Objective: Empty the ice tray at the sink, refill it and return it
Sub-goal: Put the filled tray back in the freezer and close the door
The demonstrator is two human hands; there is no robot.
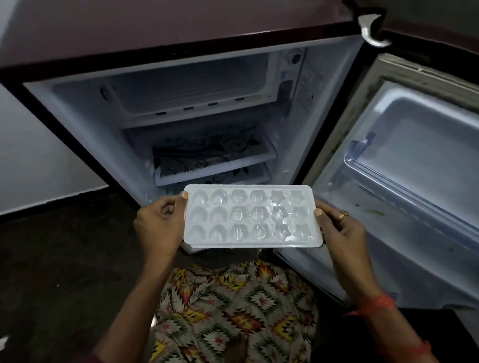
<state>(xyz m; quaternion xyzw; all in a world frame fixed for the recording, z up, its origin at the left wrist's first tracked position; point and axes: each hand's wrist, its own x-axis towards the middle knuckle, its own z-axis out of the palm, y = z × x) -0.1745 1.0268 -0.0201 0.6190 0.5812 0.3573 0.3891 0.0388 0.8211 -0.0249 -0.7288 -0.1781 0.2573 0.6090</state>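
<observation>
Head view shows us holding the ice tray (252, 217) flat between both hands, in front of the open fridge (184, 36). Our left hand (159, 227) pinches the tray's left short edge, thumb on top of the rim and fingers curled beneath. Our right hand (340, 232), with a ring (343, 214) on one finger, grips the right short edge the same way. The shaped wells look glossy and full, but we cannot tell whether that is ice or water.

Beyond the hands and higher up is the freezer compartment (190, 80), with the patterned shelves (212, 150) just beyond the tray. The open door (426, 162) stands to the right of our right hand.

No sink is in view, so we judge the tray is either leaving for the sink or going back in. Either way, the step calls for a level tray. We should move both hands together at the same height and avoid squeezing the ends inward, as a thin tray like this will likely flex and spill. If it is going in, we lift it squarely toward the freezer opening and clear of the door.
</observation>
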